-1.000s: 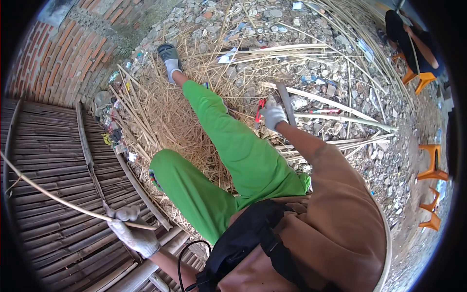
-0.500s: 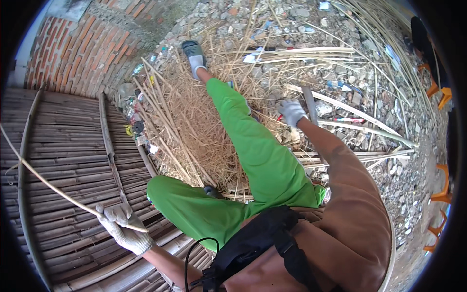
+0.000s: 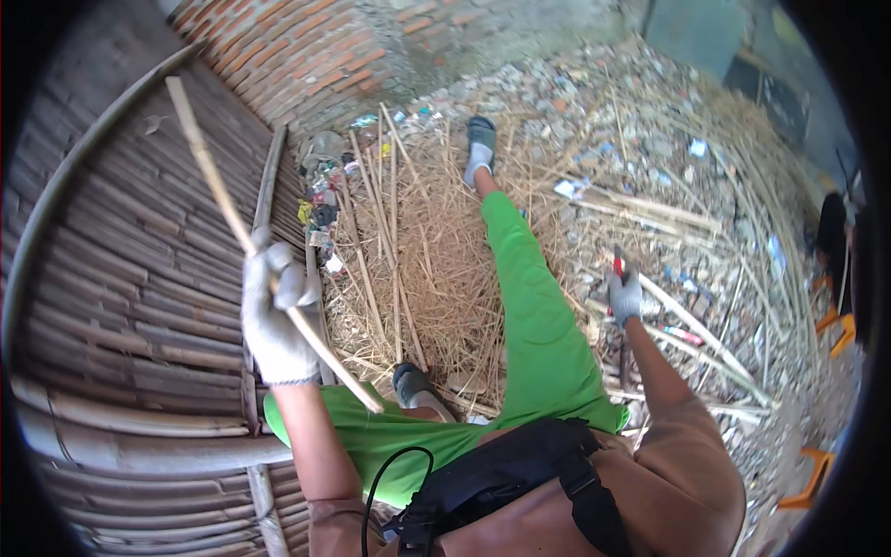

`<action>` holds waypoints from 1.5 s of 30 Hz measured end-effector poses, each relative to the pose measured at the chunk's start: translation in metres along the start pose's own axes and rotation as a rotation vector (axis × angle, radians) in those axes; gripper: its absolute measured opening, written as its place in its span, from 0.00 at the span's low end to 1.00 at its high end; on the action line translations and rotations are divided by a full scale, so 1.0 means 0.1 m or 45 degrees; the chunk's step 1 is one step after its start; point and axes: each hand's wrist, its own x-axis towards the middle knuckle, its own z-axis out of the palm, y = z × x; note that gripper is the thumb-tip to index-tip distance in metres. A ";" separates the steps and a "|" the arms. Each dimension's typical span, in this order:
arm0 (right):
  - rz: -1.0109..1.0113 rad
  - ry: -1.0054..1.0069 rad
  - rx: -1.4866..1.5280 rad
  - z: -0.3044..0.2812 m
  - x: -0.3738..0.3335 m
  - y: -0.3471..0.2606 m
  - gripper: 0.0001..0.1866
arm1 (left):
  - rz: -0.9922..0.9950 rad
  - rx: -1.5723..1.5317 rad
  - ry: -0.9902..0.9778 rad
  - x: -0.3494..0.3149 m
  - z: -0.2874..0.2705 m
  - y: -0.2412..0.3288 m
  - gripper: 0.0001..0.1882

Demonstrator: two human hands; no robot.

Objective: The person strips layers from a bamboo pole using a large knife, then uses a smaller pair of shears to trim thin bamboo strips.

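A pale bamboo strip (image 3: 217, 184) is gripped in my gloved left hand (image 3: 278, 311), raised in front of the bamboo-pole structure on the left. Its long end slants up and away; the short end points down toward my green trouser leg. My gloved right hand (image 3: 626, 299) is closed around a small red-handled tool (image 3: 618, 266) over the rubble on the right. The working end of that tool is too small to make out. Beside this hand lie cut bamboo strips (image 3: 698, 327). Between my legs spreads a heap of thin bamboo shavings (image 3: 445, 269).
A slatted bamboo-pole structure (image 3: 130, 297) stands close on my left. A brick wall (image 3: 297, 51) rises beyond it. More strips (image 3: 373, 209) lie on the shavings. Stony rubble with litter (image 3: 673, 153) covers the ground on the right, with orange chair legs (image 3: 807, 478) at the edge.
My left hand has lifted the bamboo strip up and to the right, turning it steeper. My right hand has moved, and the red-handled tool now points up. The view has swung left.
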 end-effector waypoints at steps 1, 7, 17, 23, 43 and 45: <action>0.015 -0.009 0.015 0.02 -0.10 -0.01 0.21 | 0.011 0.092 0.044 -0.04 -0.12 0.01 0.18; -0.102 0.098 -0.187 -0.44 -0.50 -0.07 0.20 | -0.537 -0.257 0.670 -0.52 -1.48 -0.36 0.06; -1.033 0.434 0.002 -0.66 -0.34 -2.88 0.17 | -0.272 0.063 0.263 -0.72 -1.05 -0.41 0.11; -0.910 -0.456 0.399 -0.12 -1.06 -4.41 0.12 | -0.051 0.497 0.131 -0.73 -0.98 -0.47 0.18; -0.568 -1.178 0.254 0.74 -0.58 -4.81 0.24 | -0.667 0.950 -0.132 -0.75 -0.54 -0.73 0.22; -0.560 -1.142 0.221 0.84 -0.52 -4.64 0.25 | -0.704 1.008 -0.153 -0.61 -0.57 -0.81 0.22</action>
